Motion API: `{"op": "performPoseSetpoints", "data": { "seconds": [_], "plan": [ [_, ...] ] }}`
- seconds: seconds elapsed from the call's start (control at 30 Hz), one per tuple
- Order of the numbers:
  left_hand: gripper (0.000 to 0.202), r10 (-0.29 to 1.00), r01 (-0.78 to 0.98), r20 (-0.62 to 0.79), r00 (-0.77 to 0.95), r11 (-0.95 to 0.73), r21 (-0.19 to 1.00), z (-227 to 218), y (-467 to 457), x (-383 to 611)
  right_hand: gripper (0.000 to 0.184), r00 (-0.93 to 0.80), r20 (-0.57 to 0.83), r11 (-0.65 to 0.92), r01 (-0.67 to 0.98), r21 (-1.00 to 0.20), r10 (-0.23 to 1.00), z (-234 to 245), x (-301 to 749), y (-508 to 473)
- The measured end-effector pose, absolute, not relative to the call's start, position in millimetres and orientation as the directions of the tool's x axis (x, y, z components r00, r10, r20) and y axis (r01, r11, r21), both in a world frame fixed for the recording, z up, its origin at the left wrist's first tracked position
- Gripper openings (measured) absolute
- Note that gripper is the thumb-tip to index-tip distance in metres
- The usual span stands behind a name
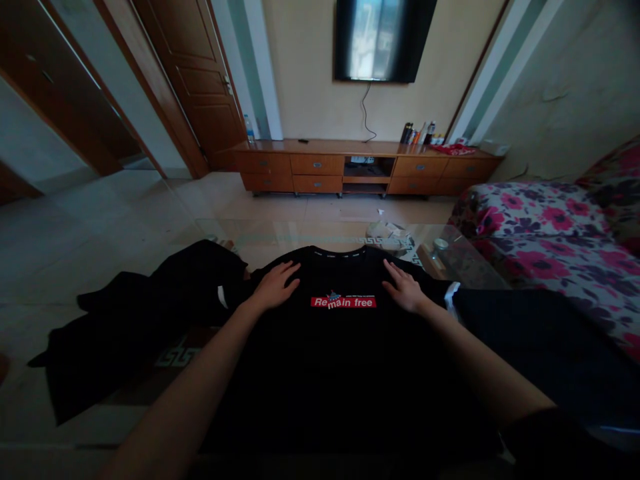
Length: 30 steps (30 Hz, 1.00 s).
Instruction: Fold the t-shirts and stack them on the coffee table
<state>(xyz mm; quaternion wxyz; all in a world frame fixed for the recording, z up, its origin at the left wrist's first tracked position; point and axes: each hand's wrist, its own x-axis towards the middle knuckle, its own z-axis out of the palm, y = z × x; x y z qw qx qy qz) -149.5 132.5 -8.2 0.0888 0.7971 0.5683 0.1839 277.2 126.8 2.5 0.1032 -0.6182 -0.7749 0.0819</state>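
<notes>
A black T-shirt (345,360) lies spread out on a glass coffee table, its collar at the far side and its hem toward me. Across its chest runs a red print reading "Remain free". My left hand (277,283) rests on the shirt's left shoulder area with the fingers extended. On the opposite shoulder area lies my right hand (404,285), palm down, fingers stretched toward the collar. The sleeves reach out to both sides and show white cuff trim.
Crumpled black clothing (150,313) lies to the left, dark flat cloth (540,347) to the right. The glass table (320,230) extends beyond the collar. A flowered sofa (555,227) stands at right; a wooden TV cabinet (315,173) and a television (383,40) are at the far wall.
</notes>
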Motion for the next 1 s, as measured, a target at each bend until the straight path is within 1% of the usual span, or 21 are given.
{"op": "performPoseSetpoints", "data": {
  "seconds": [0.1,0.23,0.33,0.43,0.5,0.57,0.63,0.73,0.83,0.9,0.93,1.0],
  "plan": [
    [0.061,0.962,0.928,0.147,0.229,-0.262,0.265,-20.6,129.5,-150.4,0.065,-0.155,0.044,0.160,0.972,-0.173,0.987,-10.9,280.1,121.7],
    [0.060,0.963,0.955,0.179,0.200,-0.232,0.184,-24.3,125.6,-146.5,0.061,-0.131,0.089,0.140,0.985,-0.102,0.987,-16.1,275.7,114.8],
    [0.054,0.947,0.968,0.257,0.194,-0.228,0.109,-19.7,120.4,-139.7,0.057,-0.099,0.153,0.112,0.991,-0.079,0.983,-13.3,271.5,110.2],
    [0.044,0.913,0.983,0.374,0.164,-0.184,0.019,-12.2,109.1,-132.7,0.045,-0.075,0.195,0.085,0.995,-0.047,0.978,-6.9,266.7,103.1],
    [0.041,0.903,0.984,0.393,0.175,-0.174,-0.038,-6.8,99.2,-130.0,0.038,-0.079,0.195,0.082,0.997,-0.011,0.978,-1.2,262.1,96.7],
    [0.038,0.909,0.982,0.374,0.186,-0.177,-0.058,-0.9,88.8,-130.3,0.035,-0.086,0.180,0.083,0.996,0.022,0.980,5.4,256.3,89.0],
    [0.033,0.917,0.988,0.368,0.153,-0.154,-0.027,6.2,78.0,-134.4,0.034,-0.086,0.162,0.081,0.996,0.036,0.983,12.1,250.5,79.6],
    [0.029,0.919,0.995,0.393,0.019,-0.054,0.078,20.1,58.1,-148.0,0.036,-0.067,0.143,0.065,0.998,0.014,0.987,22.0,244.6,60.9],
    [0.028,0.886,0.975,0.426,-0.182,0.106,0.196,32.6,33.3,-167.9,0.045,-0.061,0.151,0.064,0.998,-0.013,0.987,31.8,243.4,36.8],
    [0.030,0.834,0.925,0.429,-0.347,0.230,0.302,36.2,16.4,-182.5,0.048,-0.074,0.158,0.081,0.996,-0.034,0.985,38.5,243.4,19.2],
    [0.032,0.805,0.875,0.392,-0.446,0.300,0.379,36.2,8.7,-189.5,0.048,-0.074,0.151,0.083,0.995,-0.053,0.986,41.7,243.1,10.4],
    [0.036,0.749,0.726,0.226,-0.622,0.443,0.526,33.5,-4.7,-201.4,0.050,-0.052,0.110,0.064,0.993,-0.103,0.993,47.6,241.5,-6.0]
  ]
}}
